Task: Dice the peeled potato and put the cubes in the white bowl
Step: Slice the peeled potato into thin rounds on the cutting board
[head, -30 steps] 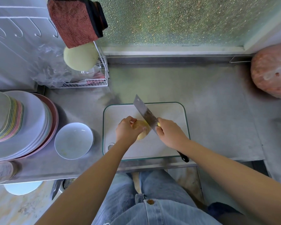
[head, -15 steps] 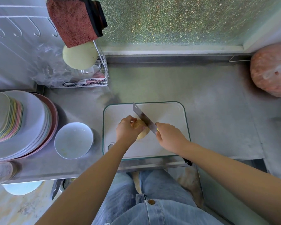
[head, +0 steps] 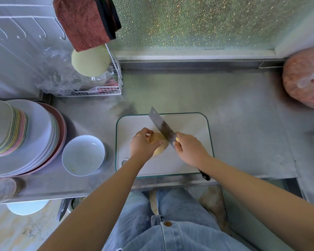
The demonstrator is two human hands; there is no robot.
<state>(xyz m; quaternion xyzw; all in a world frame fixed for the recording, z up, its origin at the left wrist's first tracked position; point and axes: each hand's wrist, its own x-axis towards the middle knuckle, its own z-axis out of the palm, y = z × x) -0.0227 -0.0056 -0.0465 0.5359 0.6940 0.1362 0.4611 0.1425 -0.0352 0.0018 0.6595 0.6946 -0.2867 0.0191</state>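
Observation:
A peeled yellow potato lies on the glass cutting board at the counter's front. My left hand holds the potato from its left side, fingers curled over it. My right hand grips a cleaver by its handle; the blade slants up to the left and its edge rests against the right side of the potato. A small yellow piece shows by my right thumb. The white bowl stands left of the board and looks empty apart from a few yellow specks.
A stack of plates fills the left of the steel counter. A wire rack with a cloth and plastic wrap stands at the back left. A pink bagged lump sits at the far right. The counter's front edge is just below the board.
The cleaver dropped lower onto the potato half a second ago, then rose a little again. My left hand has stayed on the potato.

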